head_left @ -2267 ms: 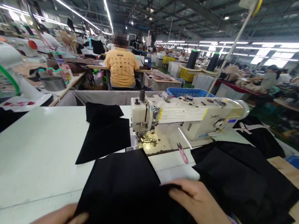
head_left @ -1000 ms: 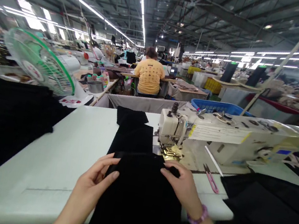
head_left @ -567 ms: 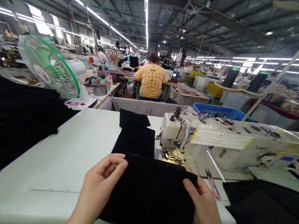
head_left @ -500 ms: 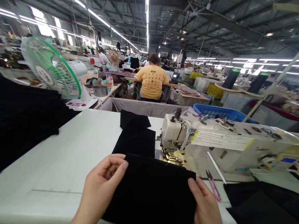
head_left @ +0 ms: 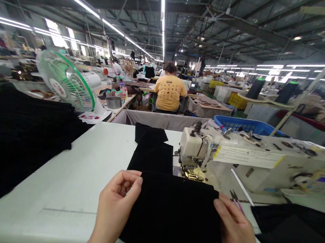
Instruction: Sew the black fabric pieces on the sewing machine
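Note:
Both my hands hold up a piece of black fabric [head_left: 175,216] by its top corners, just in front of the sewing machine [head_left: 197,148]. My left hand [head_left: 119,197] pinches the left corner between thumb and fingers. At the right corner, my right hand [head_left: 236,226] grips the edge with the thumb in front. The top edge lies nearly level between them, and the lower part drops over the table's front. Behind it, more black fabric pieces [head_left: 153,155] lie on the white table [head_left: 84,174] left of the needle area.
Black fabric is piled high at the left [head_left: 14,141], and another black piece [head_left: 302,234] lies at the right. Small scissors [head_left: 236,199] and a white stick [head_left: 242,187] rest beside the machine. Beyond are a fan [head_left: 67,81], a blue basket [head_left: 243,124] and a seated person [head_left: 170,91].
The view has shifted slightly, so the scene sits further right and lower. My right hand has turned more over the fabric's corner and now partly covers the scissors. Both hands keep their hold.

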The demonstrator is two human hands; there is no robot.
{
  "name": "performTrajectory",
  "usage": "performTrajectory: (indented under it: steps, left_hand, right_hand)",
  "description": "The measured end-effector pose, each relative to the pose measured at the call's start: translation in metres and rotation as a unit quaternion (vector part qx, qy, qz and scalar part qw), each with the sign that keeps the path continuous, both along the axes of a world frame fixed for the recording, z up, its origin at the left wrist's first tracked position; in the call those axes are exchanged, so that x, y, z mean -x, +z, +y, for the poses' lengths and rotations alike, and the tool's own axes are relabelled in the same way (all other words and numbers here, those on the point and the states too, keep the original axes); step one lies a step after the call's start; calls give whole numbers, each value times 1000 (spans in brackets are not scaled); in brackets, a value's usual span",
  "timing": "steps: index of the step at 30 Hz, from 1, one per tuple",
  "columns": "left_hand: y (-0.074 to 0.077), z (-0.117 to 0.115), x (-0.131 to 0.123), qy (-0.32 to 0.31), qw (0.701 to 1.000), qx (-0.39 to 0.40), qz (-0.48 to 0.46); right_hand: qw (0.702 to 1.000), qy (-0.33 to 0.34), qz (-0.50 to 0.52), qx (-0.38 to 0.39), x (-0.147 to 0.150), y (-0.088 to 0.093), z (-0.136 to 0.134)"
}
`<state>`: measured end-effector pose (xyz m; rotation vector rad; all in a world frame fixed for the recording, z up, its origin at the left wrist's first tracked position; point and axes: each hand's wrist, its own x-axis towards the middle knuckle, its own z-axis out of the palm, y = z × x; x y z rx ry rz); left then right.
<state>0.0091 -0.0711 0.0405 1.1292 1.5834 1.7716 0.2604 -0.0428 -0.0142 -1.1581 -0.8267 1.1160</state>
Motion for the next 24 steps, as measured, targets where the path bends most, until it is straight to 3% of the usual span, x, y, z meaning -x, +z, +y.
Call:
performTrajectory:
  steps: [9, 13, 18, 21, 24]
  left_hand:
    - [-2, 4, 1, 4, 1000, -8, -5]
    - [-5, 7, 2, 23, 999, -22, -43]
    - [0, 10, 6, 23, 998, 12, -65]
    - [-2, 13, 13, 43, 995, 72, -55]
    - [-11, 17, 22, 39, 995, 72, -57]
  right_hand:
    - [1000, -13, 16, 23, 0, 1, 2]
    - [1000, -11, -11, -11, 0, 1, 0]
    - [993, -15, -79, -82, 2, 18, -4]
    - [996, -4, -40, -79, 7, 26, -4]
    - [998, 7, 45, -49, 11, 27, -1]
